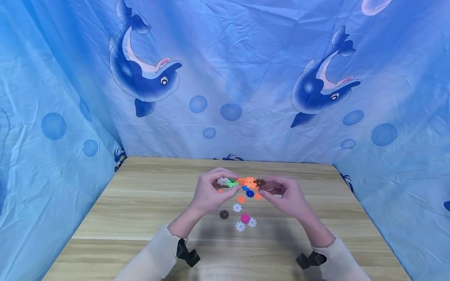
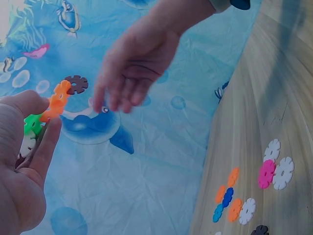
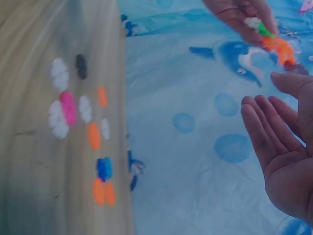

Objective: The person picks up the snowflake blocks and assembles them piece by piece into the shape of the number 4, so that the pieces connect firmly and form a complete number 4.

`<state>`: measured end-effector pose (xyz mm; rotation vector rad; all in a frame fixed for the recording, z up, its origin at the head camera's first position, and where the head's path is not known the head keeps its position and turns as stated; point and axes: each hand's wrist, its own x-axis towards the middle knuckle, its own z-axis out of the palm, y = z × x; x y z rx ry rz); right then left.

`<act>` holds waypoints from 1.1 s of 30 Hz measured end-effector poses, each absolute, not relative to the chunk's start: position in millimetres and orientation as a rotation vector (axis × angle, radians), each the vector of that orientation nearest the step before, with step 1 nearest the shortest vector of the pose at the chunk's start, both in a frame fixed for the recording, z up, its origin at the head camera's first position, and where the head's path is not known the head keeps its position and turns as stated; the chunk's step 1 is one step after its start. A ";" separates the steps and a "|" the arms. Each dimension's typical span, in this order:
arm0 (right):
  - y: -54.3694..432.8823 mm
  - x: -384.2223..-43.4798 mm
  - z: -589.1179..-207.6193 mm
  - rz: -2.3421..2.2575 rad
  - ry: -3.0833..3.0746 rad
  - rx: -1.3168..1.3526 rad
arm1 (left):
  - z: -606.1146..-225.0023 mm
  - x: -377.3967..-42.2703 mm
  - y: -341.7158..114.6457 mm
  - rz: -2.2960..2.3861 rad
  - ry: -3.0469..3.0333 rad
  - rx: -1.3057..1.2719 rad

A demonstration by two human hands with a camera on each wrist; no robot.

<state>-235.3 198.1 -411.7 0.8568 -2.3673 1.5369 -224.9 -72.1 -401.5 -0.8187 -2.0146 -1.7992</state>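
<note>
My left hand (image 1: 211, 193) pinches a chain of joined plastic snowflake discs (image 1: 250, 182) above the table. The chain runs from a white disc (image 1: 223, 181) by the left palm through a green disc (image 1: 232, 183) and orange ones to a dark brown disc (image 1: 259, 182) at its right end. In the left wrist view, thumb and fingers grip the chain near its green and orange discs (image 2: 57, 102). My right hand (image 1: 286, 195) is beside the brown end with fingers loosely extended; both wrist views show it apart from the chain, holding nothing.
Loose discs lie on the wooden table (image 1: 140, 218) below the hands: several white ones (image 1: 240, 226), a pink disc (image 1: 245, 218), a dark brown disc (image 1: 224, 214), orange ones (image 1: 241, 199) and blue ones (image 1: 250, 193). A blue dolphin-print curtain (image 1: 218, 58) surrounds the table's back and sides.
</note>
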 end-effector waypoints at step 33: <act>161.9 -237.6 -493.0 0.840 -2.921 1.164 | -402.3 -226.7 -76.2 -1.810 -1.998 -0.809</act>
